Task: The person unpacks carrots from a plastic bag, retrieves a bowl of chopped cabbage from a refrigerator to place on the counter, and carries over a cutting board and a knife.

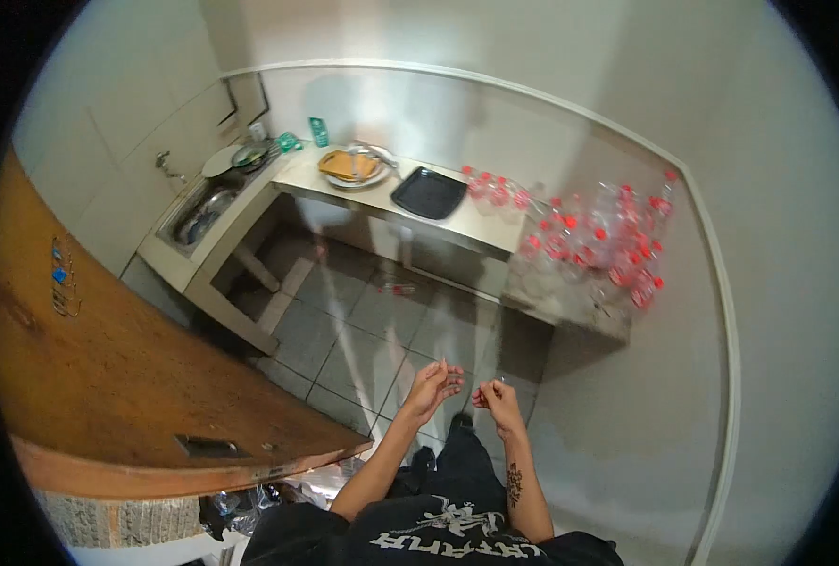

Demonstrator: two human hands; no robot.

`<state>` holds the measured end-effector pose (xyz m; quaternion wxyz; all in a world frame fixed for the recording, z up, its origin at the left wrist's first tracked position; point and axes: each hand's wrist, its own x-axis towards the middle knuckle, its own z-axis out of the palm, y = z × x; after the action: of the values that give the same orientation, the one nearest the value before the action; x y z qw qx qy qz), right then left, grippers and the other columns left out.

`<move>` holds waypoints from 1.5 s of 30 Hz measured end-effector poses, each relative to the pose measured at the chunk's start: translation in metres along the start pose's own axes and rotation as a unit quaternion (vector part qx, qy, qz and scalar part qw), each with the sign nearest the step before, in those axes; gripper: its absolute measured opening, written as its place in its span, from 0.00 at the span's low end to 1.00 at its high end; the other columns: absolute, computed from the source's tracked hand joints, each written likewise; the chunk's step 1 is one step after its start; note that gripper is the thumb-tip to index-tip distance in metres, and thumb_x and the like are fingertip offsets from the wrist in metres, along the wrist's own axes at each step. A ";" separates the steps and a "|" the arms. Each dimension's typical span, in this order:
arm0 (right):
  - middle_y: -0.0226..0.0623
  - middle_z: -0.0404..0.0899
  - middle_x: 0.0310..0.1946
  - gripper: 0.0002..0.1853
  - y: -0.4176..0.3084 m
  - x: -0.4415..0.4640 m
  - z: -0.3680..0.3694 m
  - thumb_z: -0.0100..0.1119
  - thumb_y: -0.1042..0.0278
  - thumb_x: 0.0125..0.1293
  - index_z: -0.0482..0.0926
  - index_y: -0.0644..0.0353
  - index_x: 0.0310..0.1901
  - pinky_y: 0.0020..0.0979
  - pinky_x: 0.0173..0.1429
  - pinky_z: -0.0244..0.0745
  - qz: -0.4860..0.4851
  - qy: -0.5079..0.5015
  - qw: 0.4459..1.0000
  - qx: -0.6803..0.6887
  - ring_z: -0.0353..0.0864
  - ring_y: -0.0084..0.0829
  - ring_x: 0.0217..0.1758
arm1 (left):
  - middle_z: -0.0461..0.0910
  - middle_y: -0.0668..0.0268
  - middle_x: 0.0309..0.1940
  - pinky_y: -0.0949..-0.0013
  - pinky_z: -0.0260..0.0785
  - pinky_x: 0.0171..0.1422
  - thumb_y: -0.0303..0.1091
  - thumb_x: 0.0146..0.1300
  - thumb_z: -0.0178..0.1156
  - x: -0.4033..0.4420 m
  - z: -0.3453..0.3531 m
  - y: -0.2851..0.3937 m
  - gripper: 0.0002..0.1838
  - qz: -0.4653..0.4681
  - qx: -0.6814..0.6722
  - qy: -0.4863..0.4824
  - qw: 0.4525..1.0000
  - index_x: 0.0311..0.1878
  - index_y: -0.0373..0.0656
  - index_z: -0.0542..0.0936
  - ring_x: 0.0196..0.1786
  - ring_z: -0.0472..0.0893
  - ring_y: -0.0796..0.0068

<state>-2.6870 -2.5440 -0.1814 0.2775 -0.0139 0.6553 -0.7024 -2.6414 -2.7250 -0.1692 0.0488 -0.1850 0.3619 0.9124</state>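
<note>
My left hand [435, 387] hangs in front of my body above the tiled floor. Its fingers are loosely curved and apart, with nothing visible in them. Close by on its right is my right hand [499, 404], fingers curled in; whether anything is inside them I cannot make out. Neither hand touches a surface. Beyond them, clear plastic bottles with red caps [584, 253] crowd the right end of the counter, some upright and some tilted. A clear bottle with a red part [397, 289] seems to lie on the floor.
The L-shaped counter [297, 176] carries a black tray [430, 193], a plate with a yellow board [345, 166] and a green packet [318, 132]. A steel sink [202, 215] is on the left, holding dishes. A wooden door [146, 377] stands close on my left.
</note>
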 end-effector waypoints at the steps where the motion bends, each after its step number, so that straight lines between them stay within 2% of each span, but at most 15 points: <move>1: 0.34 0.79 0.28 0.14 -0.003 0.027 0.005 0.54 0.63 0.71 0.75 0.62 0.29 0.28 0.40 0.77 0.012 -0.012 1.000 -0.011 0.78 0.23 0.30 | 0.77 0.65 0.44 0.64 0.71 0.53 0.43 0.73 0.50 0.009 -0.008 0.010 0.13 0.014 -0.005 0.015 1.000 0.44 0.42 0.74 0.46 0.77 0.73; 4: 0.34 0.79 0.28 0.14 -0.011 0.109 0.021 0.54 0.62 0.71 0.75 0.63 0.30 0.27 0.39 0.77 0.039 -0.082 0.996 -0.020 0.78 0.23 0.30 | 0.77 0.65 0.44 0.64 0.70 0.53 0.39 0.72 0.52 0.038 -0.036 0.034 0.09 0.020 0.039 0.064 0.997 0.42 0.43 0.74 0.47 0.76 0.72; 7: 0.34 0.79 0.28 0.13 -0.025 0.192 0.035 0.55 0.63 0.70 0.75 0.63 0.32 0.27 0.39 0.77 0.042 -0.130 0.989 -0.052 0.78 0.23 0.30 | 0.77 0.68 0.40 0.71 0.71 0.47 0.37 0.68 0.56 0.079 -0.060 0.053 0.07 0.038 0.037 0.185 0.981 0.34 0.47 0.73 0.41 0.77 0.77; 12: 0.34 0.78 0.28 0.11 -0.079 0.318 0.063 0.53 0.65 0.71 0.75 0.62 0.33 0.28 0.40 0.76 0.001 -0.240 0.968 -0.067 0.78 0.24 0.31 | 0.77 0.68 0.39 0.72 0.71 0.45 0.37 0.67 0.58 0.149 -0.080 0.098 0.07 0.145 -0.039 0.313 0.938 0.35 0.49 0.71 0.38 0.77 0.78; 20: 0.32 0.77 0.29 0.08 -0.136 0.488 0.116 0.51 0.69 0.71 0.75 0.64 0.38 0.25 0.37 0.76 -0.043 -0.244 0.966 -0.073 0.77 0.22 0.30 | 0.77 0.68 0.38 0.74 0.70 0.44 0.38 0.68 0.58 0.238 -0.085 0.186 0.08 0.171 0.007 0.335 0.926 0.45 0.48 0.72 0.40 0.76 0.79; 24: 0.31 0.77 0.29 0.07 -0.141 0.561 0.149 0.53 0.70 0.69 0.77 0.64 0.39 0.24 0.36 0.74 -0.122 -0.149 0.971 -0.139 0.76 0.21 0.30 | 0.78 0.69 0.37 0.74 0.69 0.44 0.37 0.67 0.58 0.305 -0.123 0.231 0.14 0.179 0.130 0.327 0.919 0.52 0.43 0.73 0.39 0.76 0.78; 26: 0.31 0.77 0.28 0.06 -0.143 0.587 0.162 0.55 0.70 0.68 0.77 0.64 0.39 0.25 0.35 0.73 -0.169 -0.104 0.962 -0.185 0.76 0.21 0.30 | 0.77 0.66 0.39 0.70 0.69 0.46 0.38 0.65 0.60 0.343 -0.142 0.264 0.19 0.227 0.324 0.341 0.853 0.55 0.41 0.72 0.41 0.76 0.72; 27: 0.36 0.79 0.30 0.07 -0.149 0.596 0.170 0.55 0.70 0.65 0.77 0.65 0.40 0.28 0.39 0.74 -0.196 -0.083 0.952 -0.218 0.79 0.27 0.33 | 0.77 0.66 0.39 0.70 0.69 0.46 0.38 0.65 0.60 0.363 -0.156 0.280 0.19 0.219 0.329 0.328 0.858 0.55 0.41 0.72 0.41 0.76 0.72; 29: 0.44 0.80 0.35 0.09 -0.160 0.618 0.187 0.56 0.71 0.62 0.77 0.65 0.42 0.35 0.45 0.75 -0.239 -0.046 0.926 -0.290 0.81 0.38 0.39 | 0.75 0.57 0.43 0.63 0.68 0.51 0.40 0.62 0.62 0.404 -0.182 0.314 0.24 0.293 0.492 0.352 0.741 0.57 0.37 0.71 0.46 0.75 0.61; 30: 0.44 0.80 0.35 0.09 -0.156 0.635 0.196 0.56 0.71 0.62 0.77 0.65 0.42 0.35 0.45 0.75 -0.231 -0.027 0.928 -0.291 0.81 0.38 0.39 | 0.75 0.57 0.43 0.63 0.68 0.51 0.40 0.62 0.62 0.423 -0.191 0.332 0.24 0.287 0.497 0.334 0.748 0.57 0.37 0.71 0.46 0.75 0.61; 32: 0.47 0.79 0.38 0.10 -0.146 0.672 0.215 0.57 0.71 0.61 0.76 0.65 0.43 0.39 0.48 0.73 -0.281 0.010 0.916 -0.287 0.80 0.43 0.42 | 0.71 0.48 0.47 0.56 0.65 0.56 0.43 0.58 0.65 0.461 -0.206 0.374 0.30 0.310 0.602 0.363 0.640 0.57 0.33 0.69 0.52 0.72 0.52; 34: 0.51 0.76 0.41 0.13 -0.150 0.700 0.232 0.59 0.70 0.59 0.75 0.64 0.45 0.43 0.50 0.71 -0.249 0.009 0.911 -0.327 0.77 0.48 0.45 | 0.70 0.47 0.47 0.54 0.64 0.57 0.45 0.55 0.66 0.495 -0.215 0.412 0.33 0.289 0.627 0.360 0.628 0.57 0.32 0.68 0.53 0.71 0.49; 40: 0.53 0.72 0.42 0.16 -0.150 0.752 0.280 0.62 0.71 0.56 0.72 0.63 0.46 0.47 0.47 0.72 -0.264 0.034 0.787 -0.556 0.75 0.55 0.42 | 0.69 0.48 0.47 0.51 0.63 0.56 0.51 0.48 0.69 0.538 -0.237 0.451 0.40 0.153 0.706 0.349 0.597 0.54 0.30 0.65 0.52 0.70 0.49; 42: 0.53 0.70 0.43 0.17 -0.147 0.760 0.287 0.61 0.71 0.56 0.70 0.62 0.46 0.48 0.47 0.72 -0.240 0.034 0.781 -0.575 0.75 0.55 0.43 | 0.69 0.50 0.47 0.52 0.62 0.54 0.48 0.48 0.69 0.543 -0.240 0.453 0.37 0.127 0.743 0.345 0.560 0.52 0.32 0.66 0.52 0.70 0.51; 45: 0.56 0.70 0.43 0.17 -0.140 0.774 0.287 0.59 0.74 0.56 0.68 0.64 0.47 0.51 0.47 0.73 -0.204 0.021 0.804 -0.559 0.75 0.56 0.44 | 0.69 0.52 0.46 0.52 0.61 0.53 0.43 0.50 0.66 0.549 -0.245 0.454 0.32 0.147 0.737 0.345 0.563 0.52 0.33 0.66 0.51 0.71 0.54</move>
<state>-3.2834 -3.1240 -0.2770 0.0579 -0.2849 0.9221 -0.2552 -3.1776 -3.2487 -0.2468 -0.0947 -0.3296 0.9198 0.1905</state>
